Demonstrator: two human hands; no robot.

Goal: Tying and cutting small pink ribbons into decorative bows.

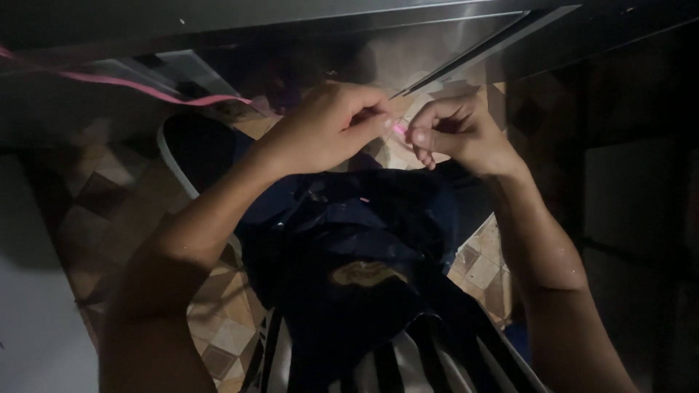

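- My 2 hands, left (328, 127) and right (455, 135), nearly touch; only a short pink strip (399, 129) spans the gap.
- A metal ledge (291, 18) closes off the room just above them.
- Dark cloth (349, 247) fills the space below, between my forearms.
- Open tiled floor (109, 211) lies left, crossed higher up by a pink ribbon (131, 84).

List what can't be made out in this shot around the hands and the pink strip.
Head view only:
- Pink strip: the stretch between the left hand and right hand is mostly covered by fingertips.
- Pink ribbon: cut off by the left edge.
- Dark fabric: folds lost in shadow.
- Tiled floor: dim, partly covered by arms.
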